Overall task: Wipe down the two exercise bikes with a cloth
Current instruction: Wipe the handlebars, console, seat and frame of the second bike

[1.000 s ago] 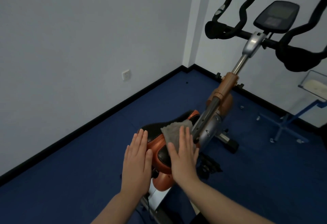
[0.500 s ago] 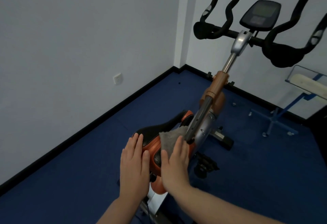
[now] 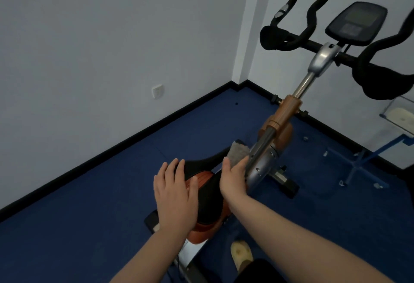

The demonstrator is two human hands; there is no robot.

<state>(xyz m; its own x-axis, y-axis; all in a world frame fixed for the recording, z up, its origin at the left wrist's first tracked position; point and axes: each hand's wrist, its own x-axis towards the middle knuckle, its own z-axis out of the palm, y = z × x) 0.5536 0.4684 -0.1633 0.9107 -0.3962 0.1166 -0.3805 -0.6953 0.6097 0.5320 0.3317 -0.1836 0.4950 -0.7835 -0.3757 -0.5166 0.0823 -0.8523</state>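
Wiping the exercise bike saddle [image 3: 201, 166].
Right hand [image 3: 233, 179] presses a grey cloth [image 3: 238, 154] flat-fingered onto the saddle's nose; left hand [image 3: 174, 195], fingers straight, rests on its rear.

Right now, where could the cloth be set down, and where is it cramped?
Free: blue floor between the black skirting and the saddle. Crowded: the saddle nose, where the right hand presses the cloth beside the silver frame; the left hand covers the saddle's rear.

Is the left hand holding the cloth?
No, the left hand rests flat on the saddle; the cloth is under the right hand.
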